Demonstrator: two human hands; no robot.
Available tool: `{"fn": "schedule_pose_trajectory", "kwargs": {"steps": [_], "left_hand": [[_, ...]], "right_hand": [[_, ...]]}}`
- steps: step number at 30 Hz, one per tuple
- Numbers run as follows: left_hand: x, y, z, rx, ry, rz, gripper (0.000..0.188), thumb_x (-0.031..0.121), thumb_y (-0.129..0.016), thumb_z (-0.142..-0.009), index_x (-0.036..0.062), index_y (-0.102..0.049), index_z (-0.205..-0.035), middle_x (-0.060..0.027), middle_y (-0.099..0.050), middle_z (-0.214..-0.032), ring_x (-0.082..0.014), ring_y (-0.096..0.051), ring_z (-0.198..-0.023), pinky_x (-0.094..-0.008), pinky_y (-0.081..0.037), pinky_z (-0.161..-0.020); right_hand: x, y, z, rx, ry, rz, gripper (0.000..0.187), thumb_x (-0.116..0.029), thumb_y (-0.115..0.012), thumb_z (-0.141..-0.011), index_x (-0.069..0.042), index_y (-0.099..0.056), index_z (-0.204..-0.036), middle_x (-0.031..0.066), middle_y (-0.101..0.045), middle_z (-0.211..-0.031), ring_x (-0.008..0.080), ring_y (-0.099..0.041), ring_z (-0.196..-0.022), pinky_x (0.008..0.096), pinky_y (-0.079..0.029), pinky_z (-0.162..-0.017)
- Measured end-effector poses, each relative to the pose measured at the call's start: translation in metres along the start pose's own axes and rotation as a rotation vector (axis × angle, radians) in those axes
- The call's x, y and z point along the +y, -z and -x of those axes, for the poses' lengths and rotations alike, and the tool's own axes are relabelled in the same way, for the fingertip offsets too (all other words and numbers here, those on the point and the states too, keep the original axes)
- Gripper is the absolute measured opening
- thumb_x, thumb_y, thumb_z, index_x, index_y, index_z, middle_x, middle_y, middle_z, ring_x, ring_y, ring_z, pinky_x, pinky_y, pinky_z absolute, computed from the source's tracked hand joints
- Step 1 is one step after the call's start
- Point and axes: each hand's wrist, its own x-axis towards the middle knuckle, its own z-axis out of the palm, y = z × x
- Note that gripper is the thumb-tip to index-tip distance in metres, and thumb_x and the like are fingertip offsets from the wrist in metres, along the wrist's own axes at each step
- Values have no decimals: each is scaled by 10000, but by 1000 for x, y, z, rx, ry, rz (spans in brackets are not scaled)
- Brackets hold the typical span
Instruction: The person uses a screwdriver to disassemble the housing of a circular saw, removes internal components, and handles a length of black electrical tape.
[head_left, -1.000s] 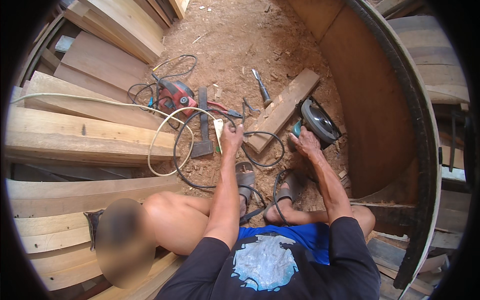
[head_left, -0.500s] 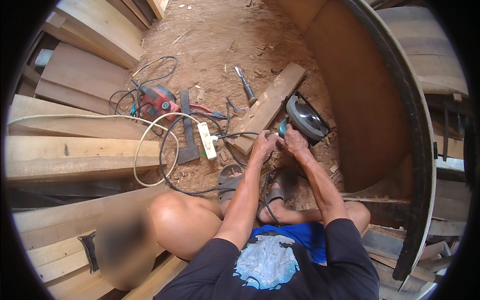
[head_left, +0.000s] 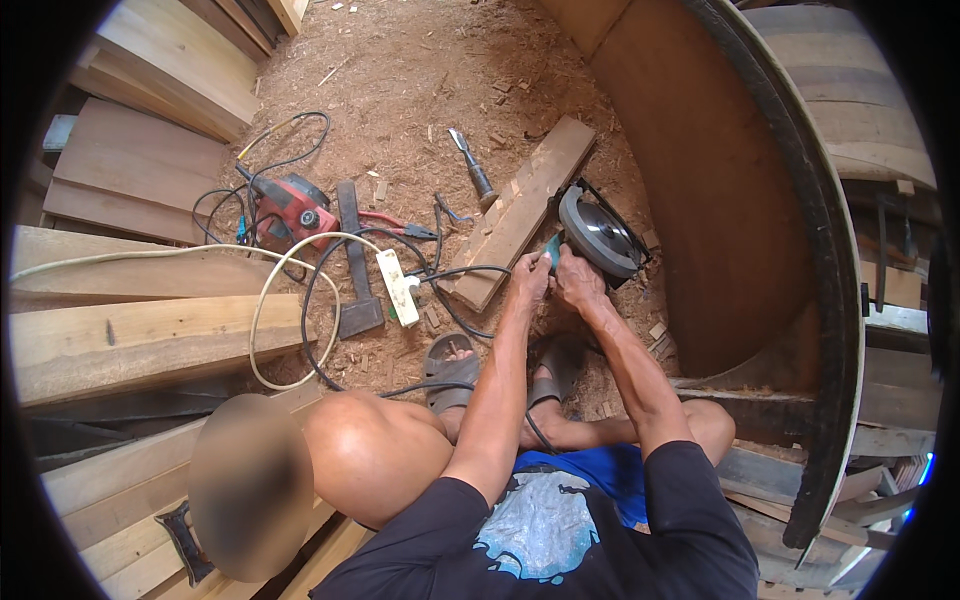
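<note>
A circular saw (head_left: 601, 232) with a grey round guard and a teal handle lies tilted over the right edge of a wooden plank (head_left: 530, 208) on the ground. My right hand (head_left: 579, 279) is closed round the teal handle. Right beside it, my left hand (head_left: 530, 277) has its fingers pinched together against the handle's left side. What those fingers hold, if anything, is too small to make out. A black cord (head_left: 470, 270) runs from near my left hand to a white power strip (head_left: 398, 288).
Beyond the plank lies a chisel (head_left: 473, 168). Left of the strip are a hammer-like tool (head_left: 357, 270), red-handled pliers (head_left: 398, 226) and a red power planer (head_left: 290, 208). Stacked timber (head_left: 160, 345) lines the left; a large curved brown panel (head_left: 700, 190) stands right. Wood chips cover the ground.
The left hand has shifted slightly up along the saw's handle, still pinched. The right hand stays on the handle. The whole view has moved a little, so things sit slightly further left.
</note>
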Motion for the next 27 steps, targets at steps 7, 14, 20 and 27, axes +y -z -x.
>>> {"fn": "schedule_pose_trajectory", "kwargs": {"steps": [7,14,20,27], "left_hand": [[1,4,-4,16,-53,-121,366,310,-651,-1028,14,-621,-1242,-24,-652,-772,-92,-564,-553,-250,-405,-470],[11,7,7,8,-50,-195,405,283,-648,-1008,-51,-625,-1236,-86,-708,-874,-127,-626,-620,-300,-501,-565],[18,7,11,28,-25,-265,379,290,-628,-1017,-34,-646,-1212,-78,-697,-814,-124,-626,-644,-305,-502,-587],[17,3,14,75,-23,-309,372,299,-616,-1018,-41,-680,-1156,-75,-706,-815,-137,-626,-654,-320,-508,-617]], "right_hand": [[2,-4,-2,22,4,-21,387,-250,-703,-885,-30,-544,-1160,307,-721,-972,478,-703,-991,568,-550,-857],[5,-13,-3,67,84,29,349,-195,-686,-870,-44,-534,-1145,288,-721,-909,485,-706,-910,574,-554,-796],[11,-26,-10,97,114,40,399,-207,-735,-810,-30,-576,-1130,266,-719,-969,458,-703,-960,554,-540,-865],[13,-29,-9,74,113,53,486,-209,-774,-769,-11,-591,-1174,266,-714,-1047,436,-701,-1028,526,-534,-935]]}}
